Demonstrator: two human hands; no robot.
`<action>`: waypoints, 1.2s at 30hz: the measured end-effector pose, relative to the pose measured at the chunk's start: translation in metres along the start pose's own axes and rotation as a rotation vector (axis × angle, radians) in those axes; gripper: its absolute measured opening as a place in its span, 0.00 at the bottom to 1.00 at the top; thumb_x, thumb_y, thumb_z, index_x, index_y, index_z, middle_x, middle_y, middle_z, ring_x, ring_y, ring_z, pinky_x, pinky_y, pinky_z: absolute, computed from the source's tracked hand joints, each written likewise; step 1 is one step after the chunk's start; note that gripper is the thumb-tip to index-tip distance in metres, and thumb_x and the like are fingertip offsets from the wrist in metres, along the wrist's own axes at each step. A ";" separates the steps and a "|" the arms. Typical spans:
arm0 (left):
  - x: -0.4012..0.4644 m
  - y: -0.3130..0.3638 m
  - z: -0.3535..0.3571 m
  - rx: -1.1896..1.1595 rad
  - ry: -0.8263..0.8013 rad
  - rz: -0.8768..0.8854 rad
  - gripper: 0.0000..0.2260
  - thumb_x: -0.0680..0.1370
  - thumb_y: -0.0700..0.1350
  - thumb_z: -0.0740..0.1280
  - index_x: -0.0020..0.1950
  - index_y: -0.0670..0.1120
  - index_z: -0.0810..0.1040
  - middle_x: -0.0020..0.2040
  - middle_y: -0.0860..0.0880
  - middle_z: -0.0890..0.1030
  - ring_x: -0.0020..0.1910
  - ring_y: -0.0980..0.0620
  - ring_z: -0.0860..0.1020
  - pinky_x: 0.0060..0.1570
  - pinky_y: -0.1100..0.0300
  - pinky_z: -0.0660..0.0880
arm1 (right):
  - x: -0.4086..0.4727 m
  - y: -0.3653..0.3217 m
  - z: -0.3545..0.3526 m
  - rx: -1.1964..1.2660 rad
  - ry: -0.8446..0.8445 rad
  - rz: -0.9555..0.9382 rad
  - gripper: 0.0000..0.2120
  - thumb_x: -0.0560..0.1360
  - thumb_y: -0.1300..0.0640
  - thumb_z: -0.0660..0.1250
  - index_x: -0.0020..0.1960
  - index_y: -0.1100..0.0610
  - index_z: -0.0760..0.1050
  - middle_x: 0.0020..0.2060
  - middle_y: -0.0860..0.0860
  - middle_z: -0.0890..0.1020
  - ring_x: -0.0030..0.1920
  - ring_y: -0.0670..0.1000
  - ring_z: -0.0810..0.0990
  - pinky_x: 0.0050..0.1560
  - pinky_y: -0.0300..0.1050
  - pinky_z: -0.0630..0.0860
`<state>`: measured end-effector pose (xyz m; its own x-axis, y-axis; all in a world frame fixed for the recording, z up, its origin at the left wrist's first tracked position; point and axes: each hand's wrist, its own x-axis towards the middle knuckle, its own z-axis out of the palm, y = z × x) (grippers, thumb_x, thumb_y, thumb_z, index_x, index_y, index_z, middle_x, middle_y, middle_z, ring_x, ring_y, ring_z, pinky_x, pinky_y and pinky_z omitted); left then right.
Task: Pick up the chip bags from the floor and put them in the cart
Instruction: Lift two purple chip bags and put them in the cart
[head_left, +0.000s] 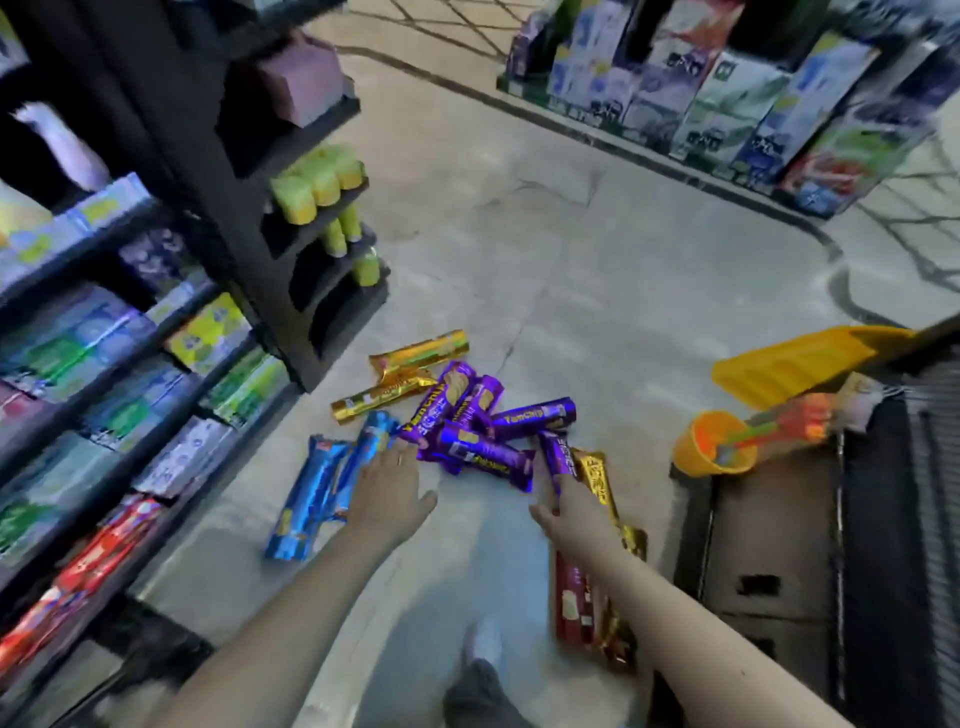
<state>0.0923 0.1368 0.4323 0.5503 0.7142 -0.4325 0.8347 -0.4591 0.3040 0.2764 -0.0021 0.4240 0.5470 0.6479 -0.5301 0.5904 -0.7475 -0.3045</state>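
Several long chip bags lie in a heap on the floor: purple bags (483, 421) in the middle, gold bags (415, 353) behind them, blue bags (322, 488) at the left, a gold bag (602, 483) and a red bag (574, 603) at the right. My left hand (389, 493) reaches down over the blue and purple bags, fingers spread, holding nothing. My right hand (566, 506) is closed around the end of a purple bag (558, 457). The dark cart (769, 545) stands at the right.
Black shelves (156, 322) full of packaged goods line the left side. A display of boxes (727, 98) stands at the far right. A yellow scoop (795, 364) and an orange toy bucket (711, 441) sit at the cart's top. My shoe (483, 644) is below.
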 end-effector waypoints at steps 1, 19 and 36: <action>0.015 0.015 0.012 0.008 -0.027 0.015 0.29 0.75 0.54 0.64 0.71 0.41 0.61 0.70 0.41 0.67 0.69 0.42 0.66 0.67 0.52 0.64 | 0.008 0.020 -0.002 0.003 -0.006 0.053 0.26 0.73 0.44 0.63 0.66 0.57 0.66 0.59 0.57 0.77 0.60 0.59 0.76 0.57 0.53 0.73; 0.354 0.046 0.269 0.454 -0.307 0.312 0.37 0.72 0.55 0.67 0.75 0.45 0.55 0.73 0.43 0.63 0.72 0.43 0.62 0.72 0.48 0.60 | 0.305 0.222 0.158 0.153 -0.059 0.414 0.38 0.70 0.38 0.66 0.72 0.56 0.61 0.69 0.55 0.69 0.70 0.56 0.67 0.68 0.52 0.66; 0.537 -0.005 0.487 0.862 -0.248 0.460 0.48 0.71 0.52 0.71 0.77 0.45 0.40 0.76 0.38 0.56 0.74 0.40 0.59 0.71 0.42 0.59 | 0.520 0.341 0.333 0.120 0.072 0.542 0.43 0.66 0.40 0.73 0.71 0.57 0.57 0.65 0.58 0.70 0.65 0.60 0.71 0.62 0.54 0.71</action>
<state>0.3927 0.2656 -0.2154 0.7291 0.2861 -0.6217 0.2149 -0.9582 -0.1889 0.5644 0.0315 -0.2197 0.7948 0.1715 -0.5821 0.1438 -0.9851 -0.0939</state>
